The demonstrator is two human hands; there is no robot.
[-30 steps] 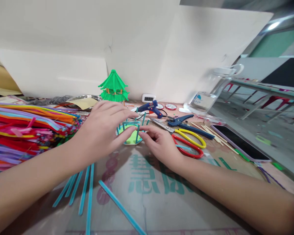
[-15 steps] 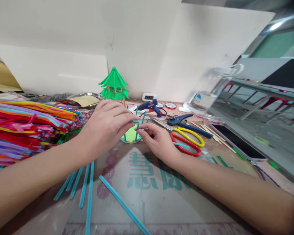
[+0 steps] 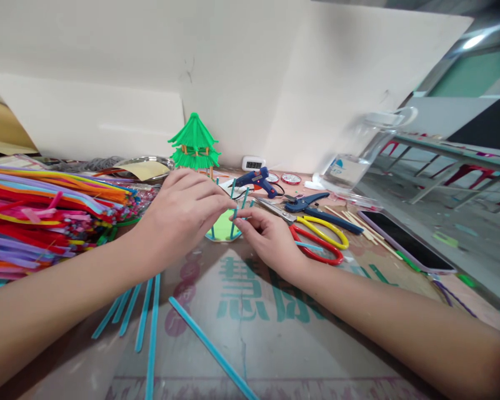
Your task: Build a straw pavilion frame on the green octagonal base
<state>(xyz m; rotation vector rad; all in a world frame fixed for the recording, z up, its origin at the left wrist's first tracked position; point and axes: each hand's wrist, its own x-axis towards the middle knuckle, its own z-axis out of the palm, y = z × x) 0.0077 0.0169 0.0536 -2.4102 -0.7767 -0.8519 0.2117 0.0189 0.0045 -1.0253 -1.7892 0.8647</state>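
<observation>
Between my hands stands a light green base [image 3: 222, 226] with several upright blue posts around its edge, which look like pieces of pipe cleaner. My left hand [image 3: 184, 206] arches over it from the left, its fingertips pinched at the top of a front post and mostly hiding a bit of blue pipe cleaner. From the right, my right hand [image 3: 269, 236] pinches the same blue post [image 3: 234, 215] between thumb and forefinger. Several blue pipe cleaners [image 3: 152, 333] lie by my left forearm. Another blue pipe cleaner [image 3: 210, 345] rests slantwise in front of me.
A green tiered-roof model [image 3: 194, 141] stands behind. Bundled coloured pipe cleaners [image 3: 45, 214] fill the left. A glue gun [image 3: 254, 180], small timer [image 3: 253, 163], scissors [image 3: 323, 244], blue cutter [image 3: 312, 205], thin sticks [image 3: 366, 230], phone [image 3: 406, 241] and clear jug [image 3: 350, 161] lie behind and right.
My left fingertips have shifted slightly right and closed over the light blue piece that showed at the post's top. My right hand stays almost still.
</observation>
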